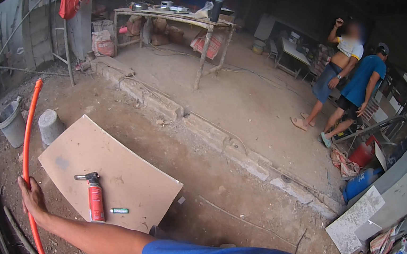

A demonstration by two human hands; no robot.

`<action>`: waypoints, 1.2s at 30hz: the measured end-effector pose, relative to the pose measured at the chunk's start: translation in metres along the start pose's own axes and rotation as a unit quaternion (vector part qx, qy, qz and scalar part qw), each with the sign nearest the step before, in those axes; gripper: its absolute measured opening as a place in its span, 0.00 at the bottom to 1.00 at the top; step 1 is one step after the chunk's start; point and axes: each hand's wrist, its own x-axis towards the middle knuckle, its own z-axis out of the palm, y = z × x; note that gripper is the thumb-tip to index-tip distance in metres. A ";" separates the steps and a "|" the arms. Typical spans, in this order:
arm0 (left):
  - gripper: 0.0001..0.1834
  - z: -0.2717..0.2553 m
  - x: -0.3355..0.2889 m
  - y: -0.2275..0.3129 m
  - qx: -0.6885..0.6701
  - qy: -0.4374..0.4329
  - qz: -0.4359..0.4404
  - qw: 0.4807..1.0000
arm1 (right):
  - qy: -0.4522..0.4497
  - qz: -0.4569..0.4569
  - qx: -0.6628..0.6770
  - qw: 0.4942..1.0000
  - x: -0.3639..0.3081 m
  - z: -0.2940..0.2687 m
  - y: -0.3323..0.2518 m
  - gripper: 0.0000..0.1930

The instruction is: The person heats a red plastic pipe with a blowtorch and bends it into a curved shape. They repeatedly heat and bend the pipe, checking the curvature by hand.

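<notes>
The fingers (24, 187) of the right hand (33, 202), as I judge it from the shoulder, are curled around a long, slender orange tube, which looks like smooth plastic; the left hand is not visible. As I judge it, the main risk is that the tube turns or slides, because only one hand grasps it and its upper end has no visible support. If it swings, it could knock the open grey bucket (12, 130) or the upturned grey bucket (50, 127). The tube (28, 130) passes through the grasp, its longer visible part rising above the fingers and its lower part bending down out of view. Beyond the forearm, a thin brown flat board (117, 161) carries a red cylindrical canister with a black torch head (95, 200) and a small green and white stick-like object (119, 210); whether the canister stands or lies, I cannot tell. Farther away is a rough wooden tabletop (179, 17), and two people stand at the right
</notes>
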 end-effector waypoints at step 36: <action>0.21 0.030 -0.042 0.044 0.236 0.070 0.097 0.964 | -0.085 0.106 0.046 0.990 0.009 -0.035 -0.052 0.26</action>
